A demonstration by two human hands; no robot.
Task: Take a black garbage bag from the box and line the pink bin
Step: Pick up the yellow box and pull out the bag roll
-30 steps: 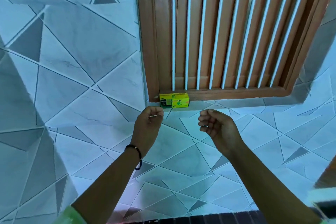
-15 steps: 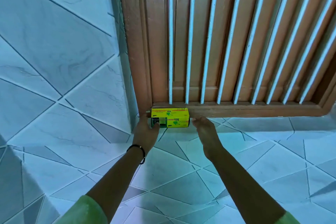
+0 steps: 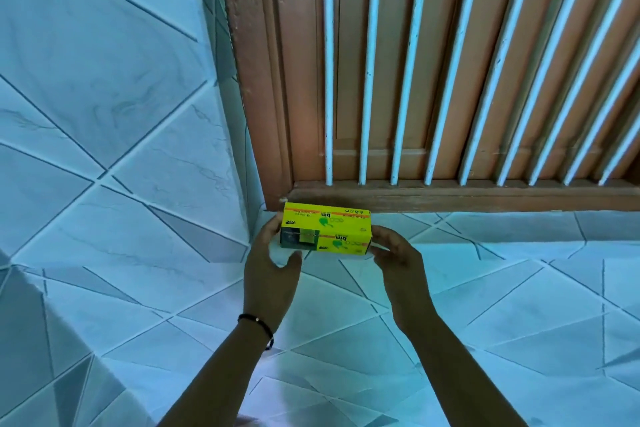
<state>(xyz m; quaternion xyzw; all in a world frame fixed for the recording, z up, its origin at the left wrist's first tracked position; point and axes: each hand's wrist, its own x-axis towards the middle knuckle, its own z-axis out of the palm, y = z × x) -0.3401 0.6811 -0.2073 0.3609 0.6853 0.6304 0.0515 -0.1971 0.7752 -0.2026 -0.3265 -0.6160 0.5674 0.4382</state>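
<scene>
A yellow box (image 3: 332, 229) of bin bags, with green print and a dark window at its left end, is held between both hands just in front of the wooden door's bottom rail. My left hand (image 3: 272, 270) cups the box's left end, thumb under the front face. My right hand (image 3: 398, 256) grips the right end with its fingertips. Whether the box touches the floor I cannot tell. No black bag and no pink bin are in view.
A brown wooden door (image 3: 450, 80) with white vertical bars fills the upper right. A tiled wall (image 3: 104, 80) stands to the left, forming a corner with the door frame. Pale tiled floor (image 3: 519, 305) with grey triangles spreads below.
Both hands reached forward from open air to the box and closed on its two ends. The view has come much nearer to the box and door.
</scene>
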